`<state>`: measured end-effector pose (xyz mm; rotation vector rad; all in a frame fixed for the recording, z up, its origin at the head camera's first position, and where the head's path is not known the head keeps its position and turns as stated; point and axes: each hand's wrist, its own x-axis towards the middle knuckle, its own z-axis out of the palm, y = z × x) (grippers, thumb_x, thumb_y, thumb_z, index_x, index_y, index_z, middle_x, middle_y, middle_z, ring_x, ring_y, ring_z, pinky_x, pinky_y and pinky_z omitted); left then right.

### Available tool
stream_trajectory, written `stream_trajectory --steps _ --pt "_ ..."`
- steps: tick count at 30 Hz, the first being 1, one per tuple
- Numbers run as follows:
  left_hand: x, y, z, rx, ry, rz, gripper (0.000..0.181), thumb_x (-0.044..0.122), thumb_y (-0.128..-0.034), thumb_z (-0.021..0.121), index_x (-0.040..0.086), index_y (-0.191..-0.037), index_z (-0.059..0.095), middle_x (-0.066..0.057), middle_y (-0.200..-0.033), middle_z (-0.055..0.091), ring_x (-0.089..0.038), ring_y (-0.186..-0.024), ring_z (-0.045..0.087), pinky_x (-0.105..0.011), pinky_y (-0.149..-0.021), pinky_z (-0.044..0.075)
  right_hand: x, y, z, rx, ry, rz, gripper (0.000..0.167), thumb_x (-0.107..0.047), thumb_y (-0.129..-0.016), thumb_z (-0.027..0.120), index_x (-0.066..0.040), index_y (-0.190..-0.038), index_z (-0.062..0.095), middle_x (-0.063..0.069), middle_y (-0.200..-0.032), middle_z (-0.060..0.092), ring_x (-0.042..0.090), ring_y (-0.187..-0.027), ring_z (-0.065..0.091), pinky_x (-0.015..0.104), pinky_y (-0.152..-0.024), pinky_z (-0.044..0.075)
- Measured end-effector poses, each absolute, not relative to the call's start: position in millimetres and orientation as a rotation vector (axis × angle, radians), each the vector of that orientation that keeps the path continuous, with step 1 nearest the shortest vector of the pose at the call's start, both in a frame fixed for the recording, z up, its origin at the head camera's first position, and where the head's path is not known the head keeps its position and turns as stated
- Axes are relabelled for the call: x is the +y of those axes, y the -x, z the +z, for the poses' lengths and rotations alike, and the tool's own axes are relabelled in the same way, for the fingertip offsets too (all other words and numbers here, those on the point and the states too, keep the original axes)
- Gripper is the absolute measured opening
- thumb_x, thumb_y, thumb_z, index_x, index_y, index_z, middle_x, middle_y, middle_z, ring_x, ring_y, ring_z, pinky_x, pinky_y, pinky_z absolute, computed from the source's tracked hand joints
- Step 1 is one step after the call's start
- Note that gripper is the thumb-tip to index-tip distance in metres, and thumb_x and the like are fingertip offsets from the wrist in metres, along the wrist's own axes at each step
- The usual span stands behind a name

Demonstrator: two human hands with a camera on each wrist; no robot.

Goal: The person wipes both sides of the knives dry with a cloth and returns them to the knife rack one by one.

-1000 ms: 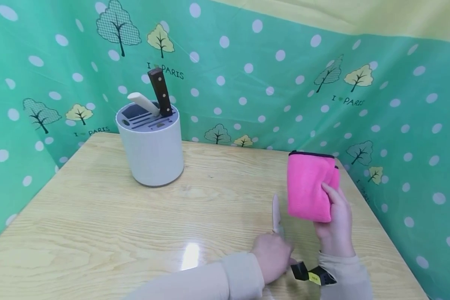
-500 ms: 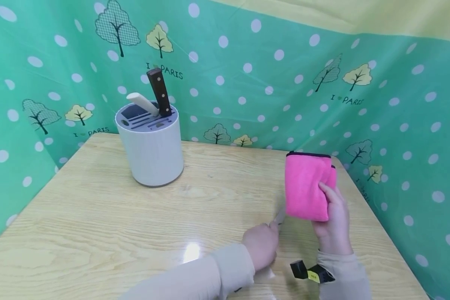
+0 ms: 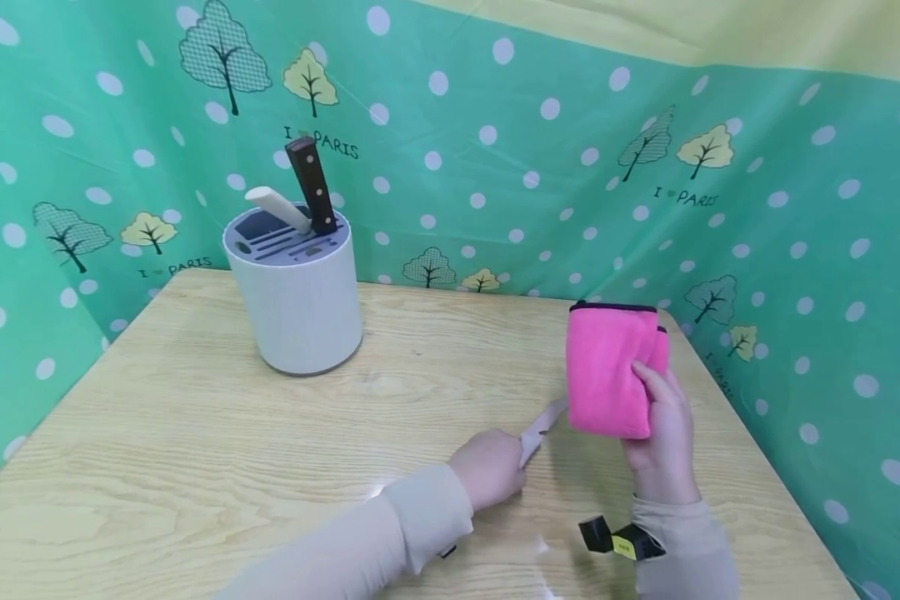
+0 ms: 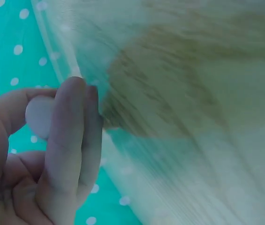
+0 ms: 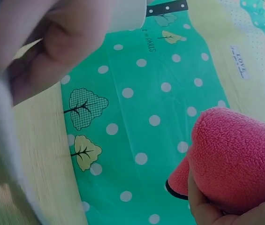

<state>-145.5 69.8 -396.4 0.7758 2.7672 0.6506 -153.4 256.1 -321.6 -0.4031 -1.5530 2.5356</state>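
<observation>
My left hand [image 3: 489,469] grips the pale handle of a knife [image 3: 531,442] just above the table. Its blade slants up to the right, and its tip passes behind a folded pink cloth [image 3: 607,371] or is hidden by it. In the left wrist view the rounded white handle end [image 4: 39,117] shows between thumb and fingers. My right hand [image 3: 663,433] holds the cloth up, thumb on its near face. The cloth is fluffy with dark edging; in the right wrist view the cloth [image 5: 240,154] bulges over the fingers.
A white round knife block [image 3: 300,308] stands at the back left of the wooden table [image 3: 195,467]. A dark brown handle [image 3: 312,183] and a white handle [image 3: 279,208] stick out of its slotted top. A green dotted curtain [image 3: 480,167] encloses the back and sides.
My left hand has moved left and slightly up with the knife. The blade has swung from pointing straight away to slanting right, toward the cloth. My right hand has barely moved.
</observation>
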Motion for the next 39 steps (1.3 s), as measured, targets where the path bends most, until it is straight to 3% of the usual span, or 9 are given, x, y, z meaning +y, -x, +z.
stream_trajectory --steps 4,9,20,27,31,36,39 --pt "60.9 146.0 -394.3 2.723 -0.731 0.739 0.012 0.008 -0.0937 0.057 0.003 -0.087 0.066 0.002 -0.065 0.051 -0.006 -0.047 0.043 -0.019 -0.041 0.038 254.8 154.4 -322.0 -1.581 0.394 2.503 0.052 -0.027 -0.101 0.055 -0.025 -0.150 0.036 -0.007 -0.135 0.044 0.011 -0.120 0.046 0.021 -0.089 0.051" --pt "48.7 146.4 -390.7 2.748 -0.712 0.779 0.019 0.010 -0.0980 0.052 -0.003 -0.104 0.065 -0.002 -0.076 0.054 -0.010 -0.058 0.046 -0.022 -0.050 0.042 253.8 154.8 -322.4 -1.609 0.387 2.443 0.047 -0.026 -0.102 0.055 -0.023 -0.146 0.039 -0.006 -0.133 0.046 0.011 -0.118 0.047 0.020 -0.087 0.051" --pt "21.4 142.9 -378.7 2.827 -0.687 0.969 0.032 0.014 -0.0995 0.053 -0.006 -0.124 0.055 -0.008 -0.090 0.057 -0.010 -0.062 0.047 -0.021 -0.050 0.043 247.8 148.2 -321.4 -1.844 0.337 2.145 0.041 -0.024 -0.101 0.056 -0.019 -0.140 0.047 -0.001 -0.129 0.053 0.016 -0.113 0.055 0.020 -0.081 0.055" --pt "7.1 136.8 -371.2 2.868 -0.678 1.066 0.027 0.011 -0.0963 0.057 -0.005 -0.119 0.058 -0.010 -0.091 0.063 -0.011 -0.064 0.050 -0.023 -0.055 0.044 241.6 143.7 -323.9 -1.975 0.243 1.955 0.029 -0.021 -0.100 0.057 -0.018 -0.129 0.055 0.000 -0.121 0.058 0.015 -0.103 0.059 0.019 -0.079 0.054" --pt "1.0 131.8 -366.7 2.906 -0.700 1.128 0.026 0.009 -0.0944 0.059 -0.004 -0.117 0.059 -0.008 -0.087 0.064 -0.010 -0.063 0.049 -0.023 -0.055 0.043 234.0 140.7 -327.6 -2.021 0.129 1.779 0.022 -0.014 -0.099 0.058 -0.013 -0.120 0.060 -0.002 -0.110 0.062 0.012 -0.093 0.061 0.016 -0.076 0.052" --pt "-3.0 125.1 -360.5 2.920 -0.769 1.202 0.027 0.006 -0.0919 0.062 -0.003 -0.117 0.060 -0.005 -0.084 0.063 -0.009 -0.060 0.047 -0.021 -0.053 0.042 221.6 136.6 -333.1 -2.074 -0.060 1.544 0.029 -0.003 -0.096 0.058 -0.004 -0.125 0.062 -0.012 -0.105 0.064 0.007 -0.090 0.062 0.016 -0.076 0.051" --pt "-3.1 121.9 -358.1 2.907 -0.777 1.217 0.028 0.007 -0.0918 0.063 -0.002 -0.118 0.059 -0.004 -0.083 0.062 -0.008 -0.059 0.046 -0.020 -0.052 0.042 216.1 136.7 -337.4 -2.063 -0.235 1.392 0.030 0.004 -0.092 0.059 -0.001 -0.121 0.065 -0.008 -0.106 0.065 0.007 -0.092 0.060 0.015 -0.077 0.049"
